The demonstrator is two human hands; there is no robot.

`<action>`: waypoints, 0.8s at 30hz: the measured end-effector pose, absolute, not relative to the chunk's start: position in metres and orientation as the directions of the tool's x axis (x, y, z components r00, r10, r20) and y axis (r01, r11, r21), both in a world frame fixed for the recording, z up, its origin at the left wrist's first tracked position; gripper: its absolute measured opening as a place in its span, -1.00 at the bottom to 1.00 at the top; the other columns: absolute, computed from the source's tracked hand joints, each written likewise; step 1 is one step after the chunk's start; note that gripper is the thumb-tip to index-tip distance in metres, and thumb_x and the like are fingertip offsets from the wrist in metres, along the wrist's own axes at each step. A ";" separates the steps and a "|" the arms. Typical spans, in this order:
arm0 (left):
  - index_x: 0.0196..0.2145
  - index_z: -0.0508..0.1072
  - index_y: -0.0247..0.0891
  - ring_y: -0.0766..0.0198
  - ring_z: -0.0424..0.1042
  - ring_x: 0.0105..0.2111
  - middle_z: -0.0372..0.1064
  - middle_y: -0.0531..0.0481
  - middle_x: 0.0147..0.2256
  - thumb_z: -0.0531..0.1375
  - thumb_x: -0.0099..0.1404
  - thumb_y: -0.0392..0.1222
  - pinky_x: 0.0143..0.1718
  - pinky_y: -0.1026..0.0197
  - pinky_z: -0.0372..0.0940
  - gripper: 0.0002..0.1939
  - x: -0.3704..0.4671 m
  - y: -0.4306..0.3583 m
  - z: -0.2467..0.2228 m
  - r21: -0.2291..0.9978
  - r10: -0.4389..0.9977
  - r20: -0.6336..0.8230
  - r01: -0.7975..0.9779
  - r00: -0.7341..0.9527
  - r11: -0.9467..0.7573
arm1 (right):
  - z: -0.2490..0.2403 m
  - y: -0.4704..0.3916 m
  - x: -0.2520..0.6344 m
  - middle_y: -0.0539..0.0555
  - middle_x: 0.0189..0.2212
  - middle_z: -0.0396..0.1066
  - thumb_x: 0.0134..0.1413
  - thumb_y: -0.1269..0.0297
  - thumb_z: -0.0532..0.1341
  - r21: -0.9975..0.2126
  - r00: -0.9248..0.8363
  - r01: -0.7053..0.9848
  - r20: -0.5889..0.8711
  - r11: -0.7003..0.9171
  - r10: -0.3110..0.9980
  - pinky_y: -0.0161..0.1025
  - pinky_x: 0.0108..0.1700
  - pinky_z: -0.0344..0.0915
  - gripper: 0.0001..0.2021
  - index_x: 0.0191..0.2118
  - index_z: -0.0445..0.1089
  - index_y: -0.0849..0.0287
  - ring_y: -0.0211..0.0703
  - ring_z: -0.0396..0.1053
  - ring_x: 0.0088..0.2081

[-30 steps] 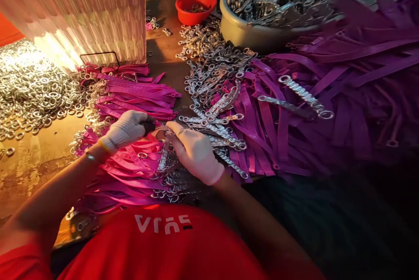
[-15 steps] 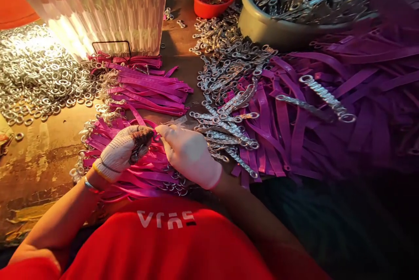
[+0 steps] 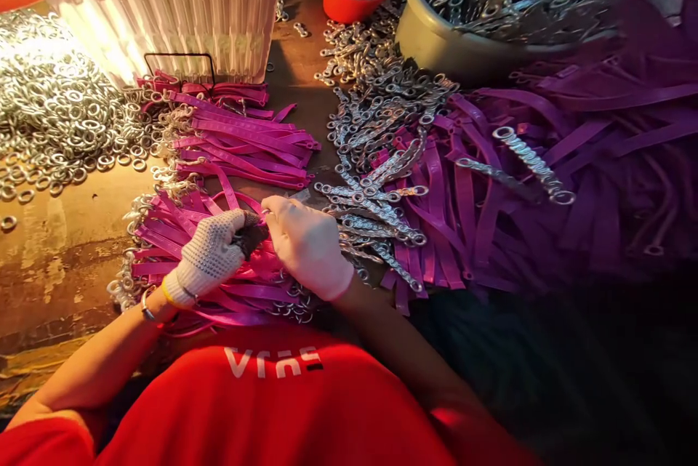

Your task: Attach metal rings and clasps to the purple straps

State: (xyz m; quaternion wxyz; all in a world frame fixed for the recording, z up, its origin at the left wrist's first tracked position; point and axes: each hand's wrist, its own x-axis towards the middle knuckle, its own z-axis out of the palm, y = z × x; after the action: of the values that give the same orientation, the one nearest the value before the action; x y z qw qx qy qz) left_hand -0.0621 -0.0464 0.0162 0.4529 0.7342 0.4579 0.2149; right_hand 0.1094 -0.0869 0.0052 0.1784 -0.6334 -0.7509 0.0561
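My left hand [image 3: 214,254], in a dotted white glove with dark fingertips, is pinched on the end of a pink strap [image 3: 230,195]. Close against it on the right, my right hand [image 3: 308,244] in a plain white glove is closed, its thumb and index finger pressed together by a tiny ring at the strap's end. Most of what lies between the fingertips is hidden. Under both hands spreads a heap of pink straps [image 3: 163,233] with metal rings at their left ends. Silver braided chain pieces [image 3: 382,211] lie just right of my right hand.
Loose metal rings [image 3: 70,110] are heaped at the left beside a ribbed translucent panel [image 3: 179,8]. A small red bowl [image 3: 338,4] and a large basin of chain pieces [image 3: 436,41] stand at the back. Purple straps [image 3: 545,131] are piled on the right.
My left hand has turned so that the back of its glove shows more, and its fingertips moved slightly right. My right hand shifted a little up and left. The whole view moved slightly.
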 end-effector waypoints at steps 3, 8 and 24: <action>-0.36 0.48 -0.30 0.37 0.20 -0.56 0.33 0.06 -0.55 0.23 0.32 0.06 -0.53 0.33 0.10 -0.67 -0.066 -0.043 0.016 0.914 0.808 -0.277 0.402 0.520 0.054 | 0.009 -0.088 0.111 0.15 -0.17 0.55 0.40 0.32 0.07 -0.382 -0.147 0.900 0.185 0.209 0.972 -0.24 -0.16 0.27 -0.74 0.07 0.41 0.21 -0.08 0.49 -0.18; -0.41 0.46 -0.29 0.43 0.10 -0.65 0.22 0.10 -0.63 0.28 0.29 0.10 -0.62 0.34 -0.02 -0.63 -0.065 -0.044 0.023 0.916 0.796 -0.382 0.309 0.470 0.257 | 0.022 -0.090 0.122 0.18 -0.11 0.56 0.26 0.40 0.17 -0.373 -0.310 0.871 0.085 0.319 0.947 -0.23 -0.19 0.27 -0.54 0.25 0.26 0.25 -0.05 0.50 -0.16; -0.35 0.61 -0.29 0.28 0.41 -0.47 0.52 -0.06 -0.42 0.30 0.20 -0.03 -0.40 0.29 0.28 -0.75 -0.080 -0.030 0.038 0.907 0.760 -0.244 0.419 0.603 -0.042 | 0.020 -0.092 0.127 0.08 -0.46 0.48 0.40 0.38 0.02 -0.081 -0.526 0.844 0.065 0.530 0.848 -0.17 -0.44 -0.07 -0.77 -0.01 0.39 0.28 -0.14 0.40 -0.43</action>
State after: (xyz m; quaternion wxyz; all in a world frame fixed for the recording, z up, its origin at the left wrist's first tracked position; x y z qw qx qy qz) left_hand -0.0802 -0.0300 0.0381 0.5516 0.7052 0.4180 0.1542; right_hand 0.1271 -0.0919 0.0202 0.0483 -0.4844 -0.8733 0.0194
